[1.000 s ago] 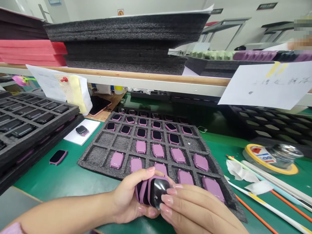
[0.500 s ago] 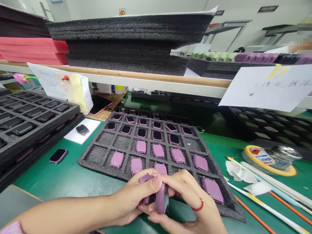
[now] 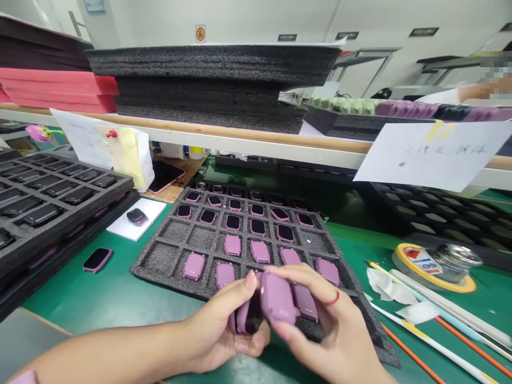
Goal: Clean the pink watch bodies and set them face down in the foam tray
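Note:
My left hand (image 3: 224,328) is closed around a purple watch piece with a dark glass face (image 3: 251,314), held low near the front edge of the foam tray. Right beside it, my right hand (image 3: 334,325) pinches a purple watch case (image 3: 279,298) between thumb and fingers, its smooth back turned up toward me. Below and behind both hands lies the grey foam tray (image 3: 160,257). Its far rows hold purple watches with black screens (image 3: 257,226); its nearer rows hold purple cases back side up (image 3: 194,265). My right hand hides some front compartments.
At left stand stacked trays of black watches (image 3: 44,214). A loose purple watch (image 3: 98,259) lies on the green mat, and another watch (image 3: 137,216) rests on white paper. Tape with a glass jar (image 3: 458,256) and several thin sticks (image 3: 416,325) lie right. A shelf (image 3: 240,140) crosses overhead.
My right hand has turned its purple case from edge-on to back side facing me. The dark glass face of the piece in my left hand shows more now. The view has tilted up slightly.

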A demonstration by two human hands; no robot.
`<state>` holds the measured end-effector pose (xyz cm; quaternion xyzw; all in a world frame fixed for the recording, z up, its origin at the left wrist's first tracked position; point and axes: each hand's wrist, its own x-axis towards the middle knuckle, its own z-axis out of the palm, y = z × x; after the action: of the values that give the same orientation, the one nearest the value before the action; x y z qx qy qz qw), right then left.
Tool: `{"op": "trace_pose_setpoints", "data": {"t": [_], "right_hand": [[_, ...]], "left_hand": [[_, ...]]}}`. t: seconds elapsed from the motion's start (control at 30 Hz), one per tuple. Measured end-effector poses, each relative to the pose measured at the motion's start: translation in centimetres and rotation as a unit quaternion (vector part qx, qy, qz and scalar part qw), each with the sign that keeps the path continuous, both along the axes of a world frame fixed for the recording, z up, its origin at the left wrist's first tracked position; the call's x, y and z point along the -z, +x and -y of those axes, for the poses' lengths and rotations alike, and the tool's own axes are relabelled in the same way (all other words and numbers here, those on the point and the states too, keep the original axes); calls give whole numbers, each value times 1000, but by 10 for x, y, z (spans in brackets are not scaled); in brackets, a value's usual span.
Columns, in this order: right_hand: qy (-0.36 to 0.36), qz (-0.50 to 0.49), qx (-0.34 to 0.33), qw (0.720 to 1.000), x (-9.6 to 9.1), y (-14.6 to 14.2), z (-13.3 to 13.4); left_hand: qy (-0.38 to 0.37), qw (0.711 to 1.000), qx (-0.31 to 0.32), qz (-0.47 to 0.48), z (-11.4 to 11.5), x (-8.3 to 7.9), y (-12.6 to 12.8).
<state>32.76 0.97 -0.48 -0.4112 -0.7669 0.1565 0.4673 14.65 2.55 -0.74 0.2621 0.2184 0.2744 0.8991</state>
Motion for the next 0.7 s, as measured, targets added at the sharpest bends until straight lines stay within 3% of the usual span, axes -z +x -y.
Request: {"op": "trace_pose_setpoints", "data": {"t": [0.1,0.17,0.27,0.43,0.57,0.7], "right_hand": [[-100,-25,70,992,-3,-7,-28],[-137,12,84,987,-4,-22,-51],[-135,67,52,987,1,-57,-80],[-138,101,22,985,23,-98,-105],[-127,54,20,990,15,-80,-99],[-80,-18,14,997,-11,-37,-60]], "left_hand": [[6,999,34,1,1,2,-3],[12,996,88,-17,1,4,-4],[23,988,144,-54,1,8,-5],[80,986,133,-60,-2,14,-3],[79,990,113,-33,-3,12,-2],[2,997,67,32,-4,13,1]]}}
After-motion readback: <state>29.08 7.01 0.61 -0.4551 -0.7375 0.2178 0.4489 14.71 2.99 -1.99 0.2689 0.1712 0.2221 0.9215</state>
